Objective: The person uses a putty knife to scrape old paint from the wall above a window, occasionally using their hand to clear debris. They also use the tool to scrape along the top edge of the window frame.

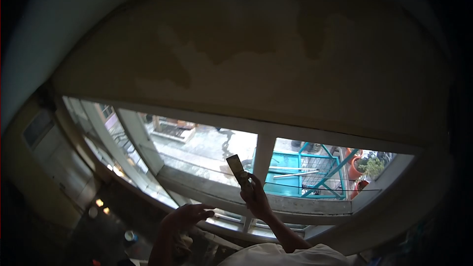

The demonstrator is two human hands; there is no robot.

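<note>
My right hand point(254, 198) is raised in front of the window, its fingers closed round the handle of a putty knife point(234, 164). The flat rectangular blade points up and a little to the left, apart from the wall. Lower and to the left is my left hand point(191, 214), with its fingers stretched out towards the right and nothing seen in them. Above both hands spreads a dim wall point(236, 83), which has uneven darker and lighter patches.
A window frame point(266, 155) crosses the view below the wall, with a ledge point(305, 207) under it. Outside stands a turquoise metal frame point(340, 172) near potted plants point(372, 167). A door point(61, 167) is at the left. A can point(130, 236) sits on the floor.
</note>
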